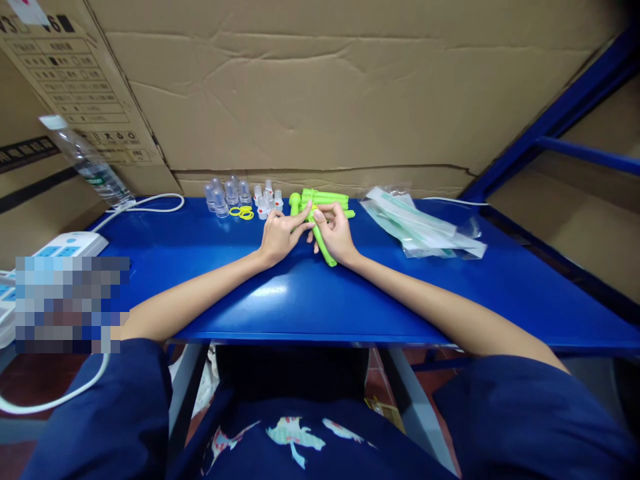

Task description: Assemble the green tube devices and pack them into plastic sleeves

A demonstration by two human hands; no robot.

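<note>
My right hand (336, 233) is closed round a bright green plastic handle (324, 250) that slants down over the blue table (310, 300). My left hand (281, 233) lies beside it, its fingers stretched out and their tips touching the green piece near its top. Just behind both hands lies a small heap of more green pieces (323, 199). Left of that heap stand small clear caps with red dots (267, 199), yellow rings (243, 213) and clear cups (226, 193).
A stack of flat clear plastic bags (420, 227) lies at the right of the table. A plastic water bottle (87, 160) leans at the back left, above a white power strip (65, 245) with its cable. Cardboard boxes (320, 87) wall the back; a blue frame (555, 120) rises at right.
</note>
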